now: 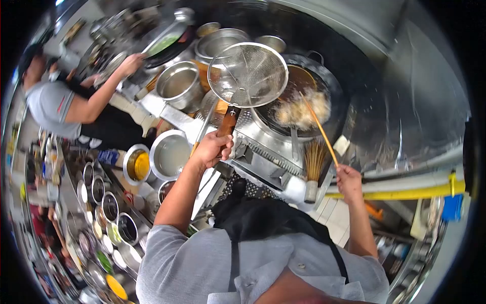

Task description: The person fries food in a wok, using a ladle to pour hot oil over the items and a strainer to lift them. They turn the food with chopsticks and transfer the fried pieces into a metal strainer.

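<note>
My left hand (213,148) is closed round the wooden handle of a round mesh strainer (248,75), which is raised left of the wok. In my right hand (349,180) is a long wooden stick (321,129), held near its lower end. The stick's far end reaches over pale, frothy food (304,109) in the dark wok (291,129). A metal handle rests against the wok's near rim. Below the wok, a bamboo brush (313,167) stands near my right hand.
Metal pots (178,86) stand left of the strainer. A bowl of yellow liquid (137,164) and a pot of cloudy liquid (172,154) are at lower left. Another person (76,104) holds a pan at far left. A yellow bar (405,192) runs at right.
</note>
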`<state>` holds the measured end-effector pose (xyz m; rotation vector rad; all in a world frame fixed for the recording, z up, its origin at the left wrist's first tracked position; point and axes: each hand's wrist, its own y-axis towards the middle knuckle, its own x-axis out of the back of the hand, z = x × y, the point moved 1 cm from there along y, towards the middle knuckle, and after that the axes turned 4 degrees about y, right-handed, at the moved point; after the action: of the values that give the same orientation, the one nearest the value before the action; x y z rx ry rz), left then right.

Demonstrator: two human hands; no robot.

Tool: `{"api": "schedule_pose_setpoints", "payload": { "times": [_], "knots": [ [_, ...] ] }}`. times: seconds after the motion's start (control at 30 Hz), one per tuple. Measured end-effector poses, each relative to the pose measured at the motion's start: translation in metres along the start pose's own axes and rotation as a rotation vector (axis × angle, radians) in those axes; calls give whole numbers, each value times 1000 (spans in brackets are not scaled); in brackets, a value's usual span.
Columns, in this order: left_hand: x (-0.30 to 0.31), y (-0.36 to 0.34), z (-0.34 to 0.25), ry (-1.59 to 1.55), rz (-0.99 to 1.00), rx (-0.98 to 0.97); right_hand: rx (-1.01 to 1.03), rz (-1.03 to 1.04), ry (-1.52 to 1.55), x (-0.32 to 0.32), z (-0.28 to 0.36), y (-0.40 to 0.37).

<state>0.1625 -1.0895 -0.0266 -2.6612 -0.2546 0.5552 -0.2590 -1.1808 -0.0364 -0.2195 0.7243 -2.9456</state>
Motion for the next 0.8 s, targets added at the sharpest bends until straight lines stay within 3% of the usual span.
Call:
{"api": "schedule_pose_setpoints", "payload": {
  "times": [0.2, 0.3, 0.4, 0.43, 0.53, 0.57, 0.6, 0.67, 0.73, 0.77, 0.8],
  "knots": [
    [65, -18, -17, -29, -170, -62, -19, 170, 11, -40, 26, 0],
    [111, -9, -30, -104, -240, -49, 106, 173, -133, -58, 35, -21],
    [161, 3, -37, -209, -211, -62, 192, 266, -267, -77, 56, -53],
    [180, 11, -35, -252, -77, -106, 212, 292, -333, -90, 68, -66],
    [215, 9, -33, -604, 44, -237, 229, 467, -443, -153, 90, -104],
    [230, 13, -25, -862, 136, -250, 230, 522, -446, -182, 92, -119],
    [248, 17, -15, -928, 253, -313, 195, 588, -449, -212, 93, -133],
    [249, -18, 0, -1107, 214, -378, 208, 761, -505, -276, 87, -160],
    [248, -64, 42, -1066, 43, -336, 212, 996, -544, -329, 78, -187],
    [232, -105, 64, -1021, -219, -332, 230, 1109, -630, -356, 75, -205],
    [227, -143, 103, -912, 58, -550, 205, 1232, -707, -382, 68, -226]
  ]
}}
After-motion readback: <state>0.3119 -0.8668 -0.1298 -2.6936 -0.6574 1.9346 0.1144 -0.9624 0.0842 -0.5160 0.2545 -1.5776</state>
